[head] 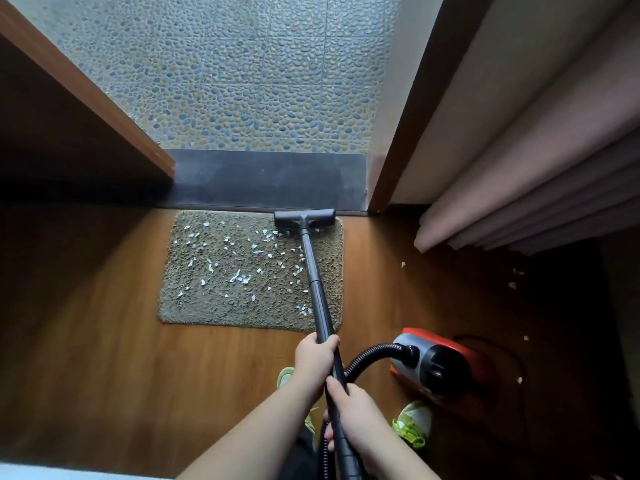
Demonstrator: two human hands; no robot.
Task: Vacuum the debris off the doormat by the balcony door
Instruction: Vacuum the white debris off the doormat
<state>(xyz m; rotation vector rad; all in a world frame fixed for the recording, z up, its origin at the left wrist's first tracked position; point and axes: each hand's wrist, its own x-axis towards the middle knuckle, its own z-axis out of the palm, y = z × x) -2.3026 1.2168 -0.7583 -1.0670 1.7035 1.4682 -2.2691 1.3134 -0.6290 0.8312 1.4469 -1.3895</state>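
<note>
Wand (317, 289) is stiff and light; left hand (313, 356) wraps it high, right hand (349, 407) lower near the hose, steering well. Nozzle (304, 218) sits at the soft doormat (207, 306) far edge, where paper debris (239, 277) should lift easily

- wood floor (86, 323): carries everything in view
- doormat (207, 306): flat on floor, far edge just beside dark door threshold (263, 178)
- debris (239, 276): white flecks scattered over mat, denser centre and left
- vacuum head (304, 218): sits on mat's far right corner
- vacuum canister (436, 362): red/grey, on floor right of mat
- stray flecks (512, 285): on bare floor at right, near curtain (519, 202)
- shoes (412, 424): on floor, near edge of frame
</note>
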